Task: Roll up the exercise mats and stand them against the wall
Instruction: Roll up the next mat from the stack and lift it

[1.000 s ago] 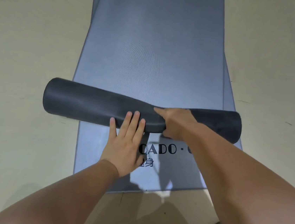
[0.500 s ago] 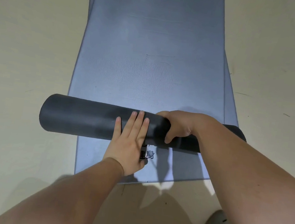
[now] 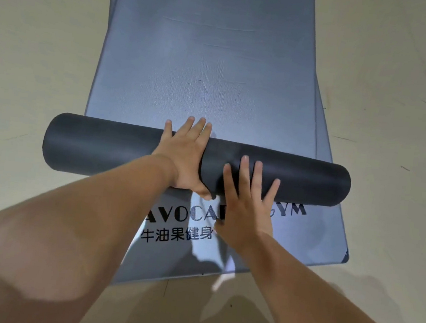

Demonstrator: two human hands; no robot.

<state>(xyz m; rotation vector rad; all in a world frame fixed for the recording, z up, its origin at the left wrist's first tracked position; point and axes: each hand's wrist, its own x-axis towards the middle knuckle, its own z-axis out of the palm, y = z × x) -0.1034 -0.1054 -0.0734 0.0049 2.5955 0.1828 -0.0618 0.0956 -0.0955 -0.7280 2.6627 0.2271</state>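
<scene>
A dark grey roll (image 3: 102,146) of exercise mat lies crosswise in the middle of the view. Beyond it, the unrolled blue-grey part of the same mat (image 3: 208,54) stretches away from me. Underneath lies a second flat mat (image 3: 317,239) with a black printed logo, its near end uncovered. My left hand (image 3: 186,155) rests over the top of the roll with straight fingers reaching past the far side and the thumb at the near underside. My right hand (image 3: 247,199) presses flat on the roll's near face, fingers spread.
Beige floor (image 3: 33,48) surrounds the mats on both sides and in front of me. The lower mat's edge sticks out a little along the right side of the upper mat.
The roll has moved away from me, uncovering more of the logo. My right hand let go of its grip and now lies flat. My left hand slid up over the roll's top.
</scene>
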